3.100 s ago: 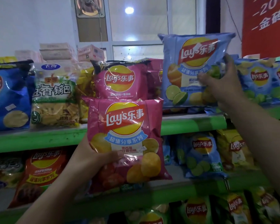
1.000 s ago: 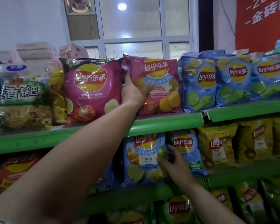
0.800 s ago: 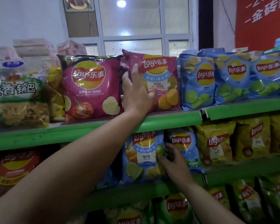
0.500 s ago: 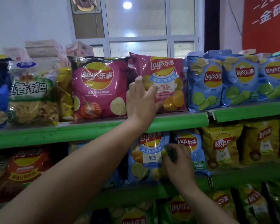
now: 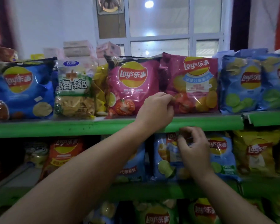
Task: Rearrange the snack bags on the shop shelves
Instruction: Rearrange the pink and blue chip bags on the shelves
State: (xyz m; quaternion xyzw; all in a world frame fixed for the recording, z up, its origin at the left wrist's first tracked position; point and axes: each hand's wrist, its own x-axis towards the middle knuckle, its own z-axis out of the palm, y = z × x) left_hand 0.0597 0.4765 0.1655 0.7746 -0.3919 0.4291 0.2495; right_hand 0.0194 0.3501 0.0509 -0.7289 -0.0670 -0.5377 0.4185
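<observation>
Pink Lay's bag stands upright on the top shelf, my left hand pinching its lower corner. My right hand pinches the lime Lay's bag by its top on the middle shelf; I judge that one not yet squared.

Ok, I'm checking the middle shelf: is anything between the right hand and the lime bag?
Nothing visible does: the right hand pinches the light-blue lime bag near its top, just under the green shelf edge.
</observation>
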